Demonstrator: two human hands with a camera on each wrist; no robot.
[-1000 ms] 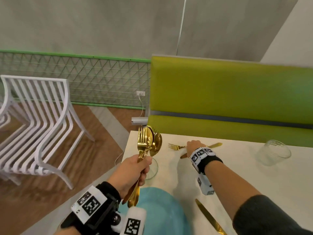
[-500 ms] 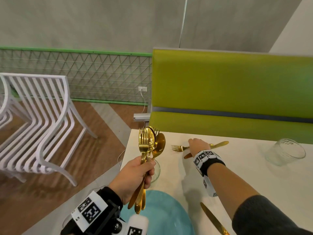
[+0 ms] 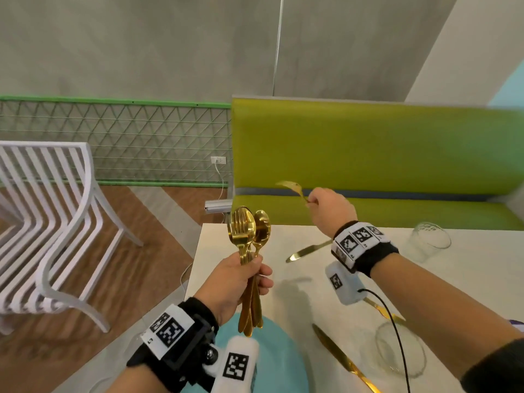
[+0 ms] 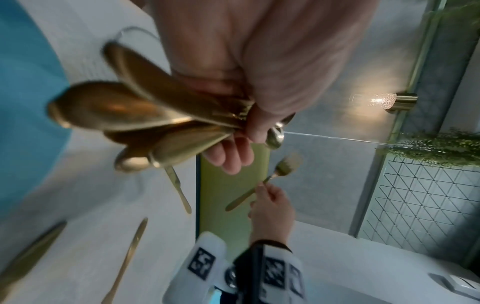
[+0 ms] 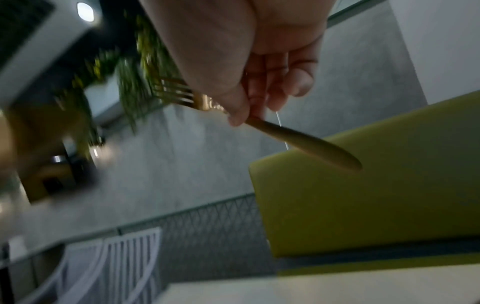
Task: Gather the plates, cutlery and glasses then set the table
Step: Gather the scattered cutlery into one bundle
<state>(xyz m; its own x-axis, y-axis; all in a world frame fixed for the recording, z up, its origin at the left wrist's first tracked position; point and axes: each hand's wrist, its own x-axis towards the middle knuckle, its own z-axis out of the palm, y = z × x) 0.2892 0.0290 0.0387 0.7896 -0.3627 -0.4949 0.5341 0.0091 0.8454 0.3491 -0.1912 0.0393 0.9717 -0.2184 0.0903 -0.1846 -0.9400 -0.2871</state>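
Observation:
My left hand (image 3: 235,282) grips an upright bundle of gold cutlery (image 3: 248,236) above the blue plate (image 3: 272,361); the left wrist view shows the same bundle of gold cutlery (image 4: 145,117) close up. My right hand (image 3: 330,211) is raised over the far table edge and pinches a gold fork (image 3: 292,188) by the handle, tines to the left; the gold fork (image 5: 298,137) shows in the right wrist view too. One gold knife (image 3: 307,250) lies on the white table (image 3: 467,279) below that hand. Another gold knife (image 3: 343,358) lies right of the plate.
A clear glass (image 3: 429,239) stands at the far right of the table and another glass (image 3: 399,350) near my right forearm. A green bench (image 3: 397,154) runs behind the table. A white slatted chair (image 3: 51,222) stands on the wood floor to the left.
My right hand has lifted the gold fork off the table into the air; the knife that lay beside it stays there. The left hand keeps its bundle upright.

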